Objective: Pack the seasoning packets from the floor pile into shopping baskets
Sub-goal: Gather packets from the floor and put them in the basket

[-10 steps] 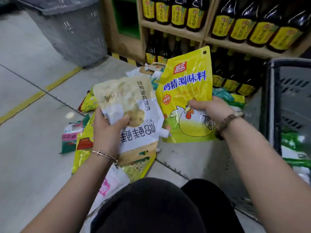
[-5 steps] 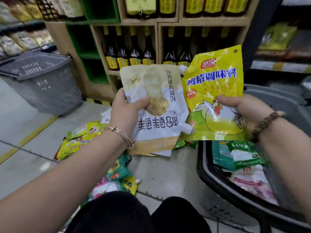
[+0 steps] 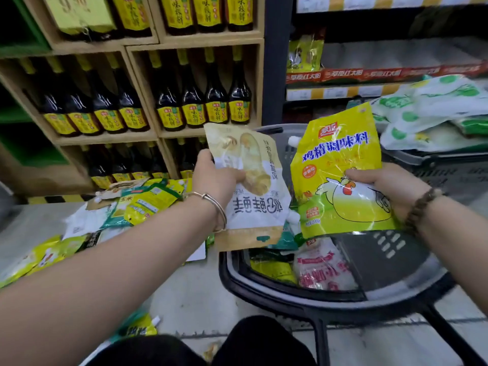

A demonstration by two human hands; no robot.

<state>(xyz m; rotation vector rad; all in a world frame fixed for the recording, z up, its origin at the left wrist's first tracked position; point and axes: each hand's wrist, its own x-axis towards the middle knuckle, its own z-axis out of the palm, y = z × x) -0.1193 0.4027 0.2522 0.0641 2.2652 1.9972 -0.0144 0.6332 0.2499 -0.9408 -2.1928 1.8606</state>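
1. My left hand [image 3: 215, 178] is clamped on a pale cream pouch [image 3: 253, 191], thumb across its face, at frame centre; its print reads upside down.
2. My right hand [image 3: 388, 188] is pinching the yellow chicken packet [image 3: 340, 175] by its right edge, at centre right.
3. Both packets hang above the dark basket [image 3: 264, 286] at lower right, which already holds a pink-and-white bag [image 3: 322, 268] and others.
4. Handling call: these look like soft, glossy film sachets, light, floppy, probably slick. I'd grip them flat, at an edge or seam, rather than squeeze the filled belly.
5. The pouch has a small white spout [image 3: 294, 216] at its corner, likely the stiffest spot.
6. The floor pile [image 3: 142, 204] sprawls at centre left, still plenty there.
7. Hard to read: the basket's far side sits hidden behind both packets, so I can't judge its free room. My fingers behind the packets are out of sight, and the pile's lower-left packets are blurred.
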